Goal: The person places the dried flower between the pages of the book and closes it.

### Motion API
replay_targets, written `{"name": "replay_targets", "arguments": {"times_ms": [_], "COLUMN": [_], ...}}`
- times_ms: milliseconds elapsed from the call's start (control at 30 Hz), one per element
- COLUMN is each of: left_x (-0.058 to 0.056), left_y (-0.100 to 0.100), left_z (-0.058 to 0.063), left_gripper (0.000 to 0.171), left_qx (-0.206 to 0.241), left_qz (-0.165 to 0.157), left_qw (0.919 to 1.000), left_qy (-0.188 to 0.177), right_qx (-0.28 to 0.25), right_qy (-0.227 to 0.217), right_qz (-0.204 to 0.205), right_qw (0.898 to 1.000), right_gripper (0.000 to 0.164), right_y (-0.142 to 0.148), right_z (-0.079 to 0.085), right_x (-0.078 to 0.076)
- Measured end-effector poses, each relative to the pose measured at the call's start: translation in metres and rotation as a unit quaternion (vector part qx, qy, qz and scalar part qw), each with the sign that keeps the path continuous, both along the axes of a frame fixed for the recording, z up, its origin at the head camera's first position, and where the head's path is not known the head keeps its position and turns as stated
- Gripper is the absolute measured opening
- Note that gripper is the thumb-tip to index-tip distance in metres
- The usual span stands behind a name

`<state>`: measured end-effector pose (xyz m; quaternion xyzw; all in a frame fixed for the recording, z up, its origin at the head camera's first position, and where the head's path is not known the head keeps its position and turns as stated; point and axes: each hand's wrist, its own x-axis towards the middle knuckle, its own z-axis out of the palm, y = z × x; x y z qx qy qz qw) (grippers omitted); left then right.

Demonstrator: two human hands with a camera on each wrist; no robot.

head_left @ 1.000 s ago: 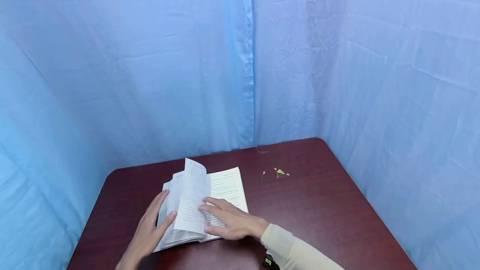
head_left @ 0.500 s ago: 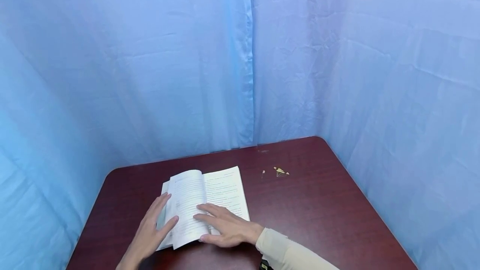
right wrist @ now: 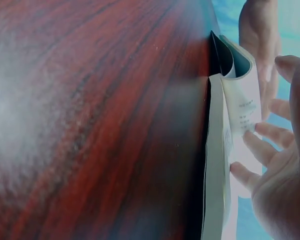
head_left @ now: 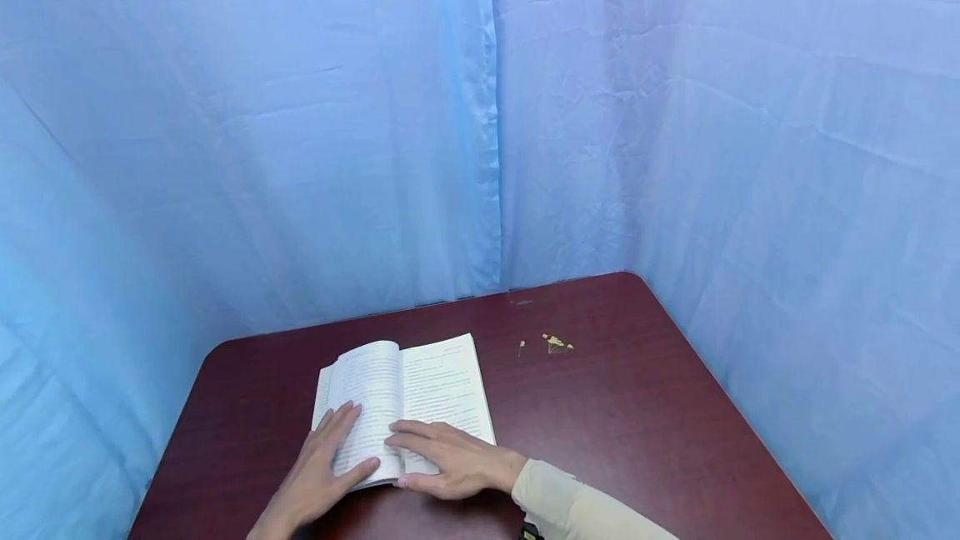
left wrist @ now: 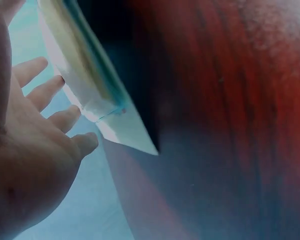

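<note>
An open book (head_left: 442, 373) with printed pages lies on the dark red table, its left pages (head_left: 367, 377) bowed up toward the spine. My left hand (head_left: 322, 461) rests over the lower left page, fingers spread and thumb pointing to the spine. In the left wrist view, its fingertips (left wrist: 65, 117) are right at the edge of the page stack (left wrist: 130, 127). My right hand (head_left: 453, 457) lies across the lower part of the book near the spine, fingers extended. From the right wrist view, the fingers (right wrist: 262, 150) touch the pages and the curved left side (right wrist: 245, 100) shows beyond.
Several small yellowish dried flowers (head_left: 555, 344) lie on the table (head_left: 615, 407) right of the book, with a smaller sprig (head_left: 522, 347) beside them. Blue curtains (head_left: 337, 148) hang behind the table and along its sides. A pale sleeve (head_left: 577, 502) covers my right forearm.
The raised page has come down onto the left side of the book. My left hand has moved right onto that page, and my right hand has shifted slightly left and down.
</note>
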<state>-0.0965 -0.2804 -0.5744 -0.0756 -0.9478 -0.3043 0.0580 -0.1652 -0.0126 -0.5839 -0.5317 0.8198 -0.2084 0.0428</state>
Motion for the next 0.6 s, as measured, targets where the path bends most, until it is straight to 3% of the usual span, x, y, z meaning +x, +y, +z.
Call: {"name": "replay_targets", "arguments": {"times_ms": [233,600], "left_x": [0.001,-0.001], "left_y": [-0.002,-0.006], "left_z": [-0.011,-0.022], "left_gripper": [0.089,0.087], "left_qx": [-0.016,-0.025], "left_qz": [0.003,0.014], "left_qw": [0.9998,0.9992], "left_qy": [-0.009,-0.027], "right_qx": [-0.021,-0.039], "right_qy": [0.020,0.022], "right_qz": [-0.003,-0.074], "right_qw": [1.000,0.996], "right_gripper": [0.059,0.055], "right_y": [0.008,0.046], "right_z": [0.000,0.001], "right_x": [-0.006,-0.029]}}
